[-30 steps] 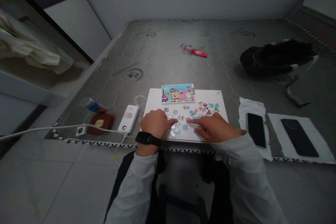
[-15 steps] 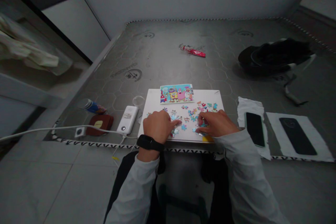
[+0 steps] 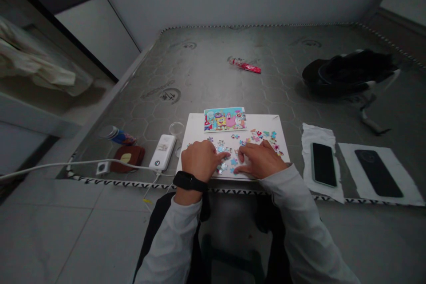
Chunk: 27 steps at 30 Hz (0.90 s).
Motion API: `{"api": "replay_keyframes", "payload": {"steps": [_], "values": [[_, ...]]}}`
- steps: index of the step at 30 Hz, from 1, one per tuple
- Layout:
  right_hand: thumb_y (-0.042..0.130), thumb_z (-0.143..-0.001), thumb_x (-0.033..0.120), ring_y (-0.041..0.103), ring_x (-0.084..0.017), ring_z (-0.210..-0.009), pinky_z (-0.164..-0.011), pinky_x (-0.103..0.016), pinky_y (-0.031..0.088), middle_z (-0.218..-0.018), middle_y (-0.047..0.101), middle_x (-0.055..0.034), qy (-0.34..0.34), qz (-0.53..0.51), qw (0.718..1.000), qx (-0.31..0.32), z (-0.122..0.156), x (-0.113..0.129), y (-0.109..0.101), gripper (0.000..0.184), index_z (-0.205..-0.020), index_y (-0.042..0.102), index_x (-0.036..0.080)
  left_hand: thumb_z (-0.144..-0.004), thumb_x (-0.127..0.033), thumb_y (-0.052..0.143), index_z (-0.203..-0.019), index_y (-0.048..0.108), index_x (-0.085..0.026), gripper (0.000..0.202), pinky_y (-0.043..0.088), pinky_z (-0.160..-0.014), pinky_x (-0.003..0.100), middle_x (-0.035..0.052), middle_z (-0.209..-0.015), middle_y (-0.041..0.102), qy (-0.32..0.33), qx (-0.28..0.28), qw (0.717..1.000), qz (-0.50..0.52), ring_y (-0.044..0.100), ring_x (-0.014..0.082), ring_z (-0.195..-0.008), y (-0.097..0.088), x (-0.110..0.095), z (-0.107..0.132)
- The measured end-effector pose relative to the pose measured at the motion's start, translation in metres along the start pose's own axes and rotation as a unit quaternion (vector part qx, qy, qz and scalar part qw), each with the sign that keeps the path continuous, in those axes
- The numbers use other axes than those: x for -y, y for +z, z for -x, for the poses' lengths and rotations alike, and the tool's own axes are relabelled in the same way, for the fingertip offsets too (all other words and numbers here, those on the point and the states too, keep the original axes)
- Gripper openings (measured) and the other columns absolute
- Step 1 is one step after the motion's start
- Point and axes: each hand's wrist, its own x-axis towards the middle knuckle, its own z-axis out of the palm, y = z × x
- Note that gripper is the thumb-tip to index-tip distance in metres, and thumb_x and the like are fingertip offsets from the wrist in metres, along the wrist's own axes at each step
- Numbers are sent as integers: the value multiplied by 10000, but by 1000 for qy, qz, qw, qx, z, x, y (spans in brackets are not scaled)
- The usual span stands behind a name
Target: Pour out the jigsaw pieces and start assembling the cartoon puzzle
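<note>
My left hand [image 3: 200,159], with a black band on its wrist, rests at the left front of a white board [image 3: 195,125]. Its thumb stretches over loose jigsaw pieces [image 3: 221,143]; the other fingers curl down out of sight. My right hand [image 3: 262,159] is low over the board's front right, thumb and index finger apart in a C shape. A light blue jigsaw piece [image 3: 234,161] lies just left of its fingertips, and several colourful pieces [image 3: 258,134] lie behind that hand. A cartoon picture card [image 3: 225,120] lies at the board's back edge.
Left of the board are a white power bank [image 3: 162,151] with a cable, a brown case [image 3: 128,158] and a blue container [image 3: 121,136]. Two phones, one green-edged [image 3: 323,164] and one dark [image 3: 377,173], lie right. A black cap [image 3: 346,73] and red packet [image 3: 245,65] lie farther back.
My right hand has shifted left and its thumb and index finger have spread apart, after being closed together over pieces at the front right. My left hand has stayed in place.
</note>
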Motion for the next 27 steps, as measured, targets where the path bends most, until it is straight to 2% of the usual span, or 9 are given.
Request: {"api": "replay_keyframes", "payload": {"steps": [3,8,11,17,21,24,27], "values": [[815,-773,420,653,-247,-977,-871,-388,318,-936,719,-3,28,-3,999,15,6,-15,-9,282,-843,609,241,-793,-701,654,-837,796,-226,497,523,-746,396,124,-838,768,5,2,1000,-2,713,306,-884,0,0,1],[837,-726,374,644,-221,-856,-839,-379,307,-882,710,12,91,-15,994,58,12,-39,-18,285,-796,597,238,-794,-688,658,-801,802,-235,475,506,-710,378,116,-780,757,17,-7,1000,1,712,298,-847,1,0,1],[829,-736,385,642,-231,-873,-838,-380,307,-892,709,1,89,-11,995,52,8,-34,-12,271,-807,610,242,-798,-690,650,-798,805,-237,479,497,-696,370,114,-757,753,19,-7,1000,2,712,295,-833,2,-1,1],[803,-776,443,647,-240,-900,-845,-385,310,-900,716,-11,32,11,999,9,1,-16,0,282,-811,610,241,-791,-715,639,-800,806,-231,512,494,-681,379,117,-771,757,27,-13,1000,-2,709,300,-810,5,-2,1],[815,-762,410,643,-239,-918,-831,-376,305,-922,715,-8,53,6,999,10,6,-32,-6,265,-827,617,246,-793,-711,640,-784,804,-231,507,491,-680,376,113,-762,752,32,-15,999,-3,705,295,-807,6,-3,2],[830,-723,374,629,-221,-838,-791,-362,301,-860,695,11,93,1,995,37,11,-46,-13,262,-796,616,243,-802,-717,625,-777,802,-234,515,489,-680,377,110,-755,746,38,-10,999,-6,699,292,-800,6,-6,2],[833,-711,358,624,-216,-822,-796,-364,302,-831,683,19,109,-13,992,58,12,-48,-14,266,-775,605,237,-799,-725,623,-783,802,-232,524,487,-672,376,109,-750,741,42,-10,999,-12,696,290,-789,6,-7,2]]}}
